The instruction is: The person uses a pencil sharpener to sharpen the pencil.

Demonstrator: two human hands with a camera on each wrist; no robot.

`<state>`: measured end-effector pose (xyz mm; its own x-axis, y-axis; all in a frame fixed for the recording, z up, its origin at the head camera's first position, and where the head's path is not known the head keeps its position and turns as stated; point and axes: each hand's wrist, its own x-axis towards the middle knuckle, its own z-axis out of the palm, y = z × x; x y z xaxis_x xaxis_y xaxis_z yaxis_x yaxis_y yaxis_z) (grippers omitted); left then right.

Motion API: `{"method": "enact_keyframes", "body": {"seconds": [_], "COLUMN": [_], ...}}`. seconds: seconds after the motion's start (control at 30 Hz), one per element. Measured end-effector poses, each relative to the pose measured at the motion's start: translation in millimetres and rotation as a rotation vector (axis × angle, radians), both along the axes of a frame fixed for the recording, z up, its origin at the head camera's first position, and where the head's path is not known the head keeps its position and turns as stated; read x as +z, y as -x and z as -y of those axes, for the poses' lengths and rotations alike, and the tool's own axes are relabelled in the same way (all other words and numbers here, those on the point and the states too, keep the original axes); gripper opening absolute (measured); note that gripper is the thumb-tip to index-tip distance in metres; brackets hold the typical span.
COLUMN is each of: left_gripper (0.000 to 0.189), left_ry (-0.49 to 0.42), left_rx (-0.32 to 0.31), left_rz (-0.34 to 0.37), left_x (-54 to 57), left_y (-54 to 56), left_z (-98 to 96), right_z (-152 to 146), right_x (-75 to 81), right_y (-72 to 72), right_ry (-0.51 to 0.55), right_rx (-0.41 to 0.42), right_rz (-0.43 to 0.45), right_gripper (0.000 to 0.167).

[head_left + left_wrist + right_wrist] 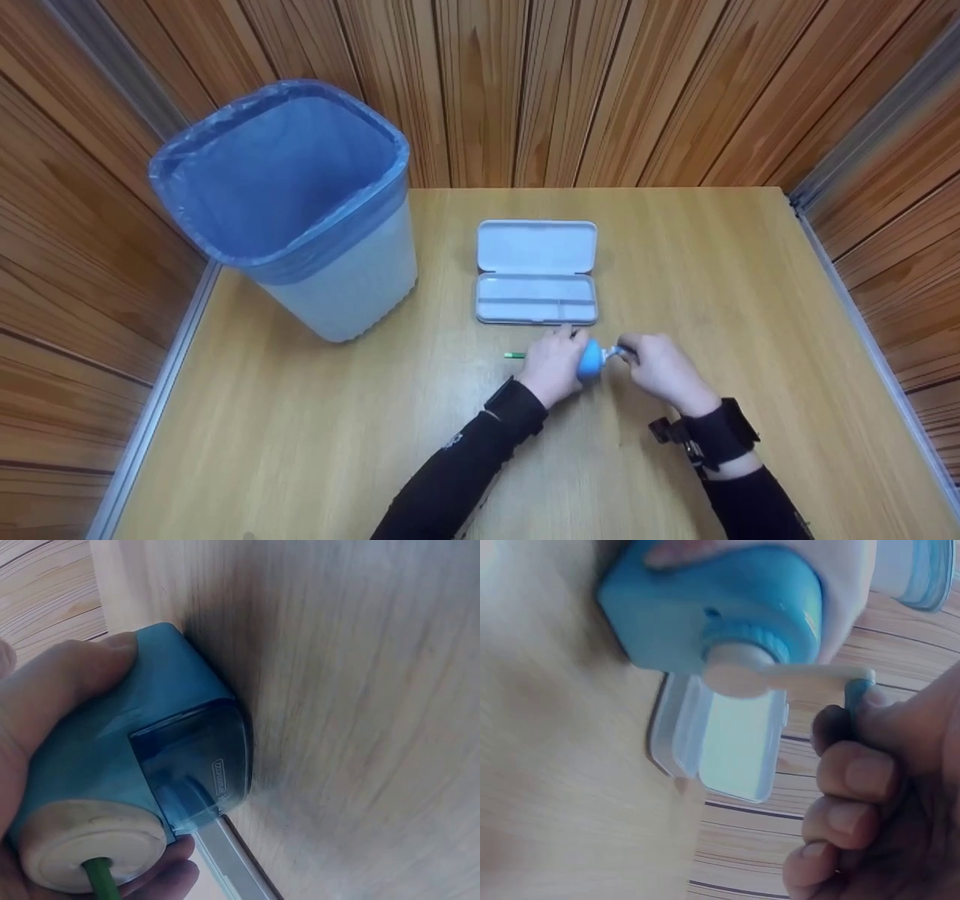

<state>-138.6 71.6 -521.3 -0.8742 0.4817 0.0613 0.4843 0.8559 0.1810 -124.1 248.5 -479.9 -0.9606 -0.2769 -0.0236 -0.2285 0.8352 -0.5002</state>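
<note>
A blue crank pencil sharpener point(97, 742) with a see-through shavings drawer point(199, 765) sits on the table. My left hand point(553, 364) grips its body, the thumb lying along one side. From the round white front of the sharpener a green pencil point(514, 355) sticks out toward the left. The white crank arm point(810, 676) shows in the right wrist view. My right hand point(664, 371) pinches the blue knob point(853, 701) at the crank's end between thumb and forefinger, its other fingers curled.
An open white pencil case point(536, 298) with divided compartments lies just beyond the hands, lid toward the back. A white bin point(352, 277) lined with a blue bag stands at the back left. Wood-panelled walls point(480, 97) border the table point(315, 435).
</note>
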Motion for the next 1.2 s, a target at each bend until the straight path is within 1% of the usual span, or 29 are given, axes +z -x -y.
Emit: {"method": "enact_keyframes", "body": {"seconds": [0.17,0.3,0.4,0.47,0.57,0.67,0.77,1.0,1.13,1.2], "left_gripper": [0.068,0.066,0.064,0.064,0.066,0.065,0.064,0.063,0.063,0.064], "left_ry": [0.014,0.015,0.008,0.007,0.002,-0.005,-0.013,-0.011,-0.006,-0.006], "left_rx": [0.000,0.003,0.006,0.008,0.008,0.006,0.006,0.009,0.020,0.023], "left_rz": [-0.010,-0.035,-0.063,-0.068,-0.060,-0.066,-0.089,-0.087,-0.071,-0.062], "left_x": [0.1,-0.9,-1.8,-1.6,-1.5,-0.7,-0.4,-1.1,-1.3,-1.6], "left_y": [0.2,-0.1,-0.1,-0.1,-0.1,-0.3,-0.1,-0.1,-0.8,-1.4], "left_z": [-0.8,-0.4,-0.1,-0.2,-0.7,-0.3,0.1,-0.7,-0.4,-0.4], "right_z": [0,1,2,2,2,2,3,5,7,8], "right_x": [0.1,-5.6,-14.3,-22.2,-36.5,-48.9,-55.9,-60.3,-62.7,-63.2], "right_y": [21.0,34.6,43.1,48.0,51.9,50.3,45.3,31.3,18.8,12.4], "right_ry": [0.006,0.001,-0.012,-0.022,-0.026,-0.034,-0.051,-0.120,-0.175,-0.187], "right_rx": [-0.019,-0.028,-0.030,-0.026,-0.030,-0.025,-0.010,-0.010,-0.002,-0.006], "right_rz": [0.069,0.095,0.104,0.118,0.181,0.207,0.179,0.171,0.122,0.113], "right_gripper": [0.010,0.010,0.010,0.009,0.010,0.010,0.006,0.007,0.010,0.014]}}
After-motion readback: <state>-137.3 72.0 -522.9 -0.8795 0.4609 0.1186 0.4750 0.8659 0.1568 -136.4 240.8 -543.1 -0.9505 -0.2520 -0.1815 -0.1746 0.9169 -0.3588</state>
